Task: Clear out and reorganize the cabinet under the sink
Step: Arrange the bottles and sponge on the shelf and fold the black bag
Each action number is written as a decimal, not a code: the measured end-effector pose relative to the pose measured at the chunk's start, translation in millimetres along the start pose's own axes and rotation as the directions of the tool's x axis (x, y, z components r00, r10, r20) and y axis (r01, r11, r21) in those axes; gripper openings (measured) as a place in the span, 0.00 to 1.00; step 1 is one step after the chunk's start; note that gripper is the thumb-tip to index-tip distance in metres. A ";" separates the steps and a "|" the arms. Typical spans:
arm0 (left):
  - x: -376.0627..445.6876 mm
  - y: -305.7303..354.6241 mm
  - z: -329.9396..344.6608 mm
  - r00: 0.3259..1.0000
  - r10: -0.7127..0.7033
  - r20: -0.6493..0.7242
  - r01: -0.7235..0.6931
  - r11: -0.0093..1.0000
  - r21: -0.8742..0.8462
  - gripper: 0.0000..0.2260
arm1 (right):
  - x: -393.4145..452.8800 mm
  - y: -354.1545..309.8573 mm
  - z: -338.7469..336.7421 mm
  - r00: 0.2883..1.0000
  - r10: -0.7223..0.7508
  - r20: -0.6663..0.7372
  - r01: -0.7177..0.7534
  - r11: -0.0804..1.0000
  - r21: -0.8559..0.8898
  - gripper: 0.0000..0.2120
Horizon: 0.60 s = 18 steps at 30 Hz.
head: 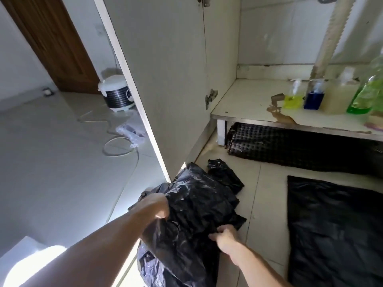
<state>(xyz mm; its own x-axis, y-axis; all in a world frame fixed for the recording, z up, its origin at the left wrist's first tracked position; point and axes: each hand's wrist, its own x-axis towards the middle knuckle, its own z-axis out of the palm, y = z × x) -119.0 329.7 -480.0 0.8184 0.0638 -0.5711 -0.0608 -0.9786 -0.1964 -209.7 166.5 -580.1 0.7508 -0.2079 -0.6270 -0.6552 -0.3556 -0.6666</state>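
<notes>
A crumpled black plastic bag (192, 220) is held low over the tiled floor (267, 204), in front of the open cabinet. Its left side is gripped by the left hand (154, 206), fingers curled into the plastic; its right edge is pinched by the right hand (224, 237), so each grip is closed on the bag. Just to the right, a second black bag (335, 228) is spread flat on the floor. Beyond the bags, a dark gridded mat (290, 146) is seen under the front edge of the cabinet shelf (244, 102). The open cabinet door (165, 79) stands to the left, walling off a white rice cooker (116, 93) and its cord (116, 141) on the floor behind it. Toward the shelf's right end, four bottles are lined up: yellow (293, 98), blue (314, 97), pale (339, 94) and green (367, 94), with a ribbed drain hose (331, 36) coming down behind them.
</notes>
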 end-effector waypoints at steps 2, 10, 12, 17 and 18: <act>-15.5 17.1 -19.9 0.995 0.026 -0.099 -0.022 0.999 0.038 0.16 | -1.8 -7.2 -19.8 0.990 -0.144 -0.011 0.142 0.985 -0.097 0.11; -116.3 91.4 -140.0 0.879 0.286 -0.382 -0.307 0.952 0.007 0.15 | -103.9 -71.1 -168.5 0.930 -0.330 0.163 0.368 0.847 -0.384 0.19; -139.8 111.5 -167.8 0.833 0.334 -0.442 -0.429 0.893 -0.134 0.16 | -139.7 -86.5 -204.1 0.903 -0.387 0.187 0.423 0.876 -0.231 0.20; -204.9 169.0 -192.7 0.727 0.407 -0.553 -0.658 0.186 -0.729 0.11 | -213.5 -84.1 -257.8 0.815 -0.566 0.127 0.562 0.824 0.070 0.11; -220.5 178.5 -186.1 0.707 0.465 -0.533 -0.595 -0.018 -0.804 0.08 | -220.2 -79.5 -262.8 0.814 -0.579 0.052 0.576 0.815 0.066 0.08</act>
<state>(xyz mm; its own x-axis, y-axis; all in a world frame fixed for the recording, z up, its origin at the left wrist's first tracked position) -203.9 104.6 -240.8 0.8548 -0.5143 -0.0703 -0.0261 -0.1778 0.9837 -300.8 1.0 -283.1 0.9857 0.0845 -0.1455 -0.1075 -0.3489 -0.9310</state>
